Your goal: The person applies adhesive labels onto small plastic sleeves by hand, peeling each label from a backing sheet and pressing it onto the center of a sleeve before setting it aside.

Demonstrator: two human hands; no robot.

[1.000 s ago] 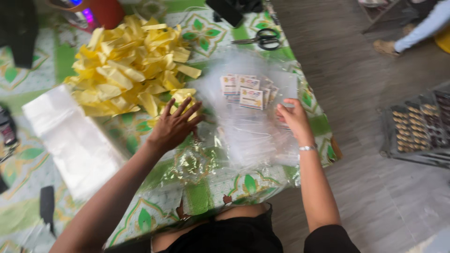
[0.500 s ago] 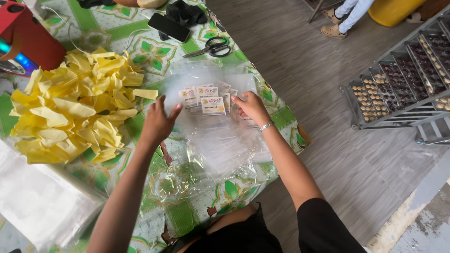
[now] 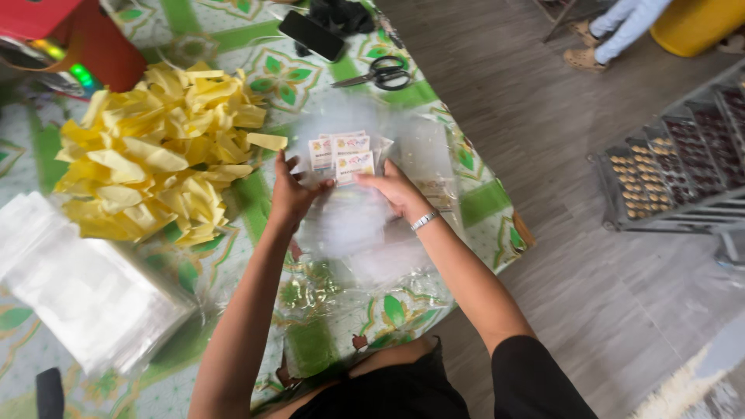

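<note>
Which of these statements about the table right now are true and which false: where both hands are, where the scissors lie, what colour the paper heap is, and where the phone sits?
1. Both hands meet at the small printed paper labels. True: the left hand and the right hand touch them, amid clear plastic bags.
2. The black-handled scissors lie in the right hand. False: they lie on the green patterned tablecloth, beyond the hands.
3. The heap of folded paper strips is yellow. True.
4. The black phone rests on the stack of clear plastic sheets. False: it lies at the table's far end.
5. The right wrist bears a silver bracelet. True.
</note>
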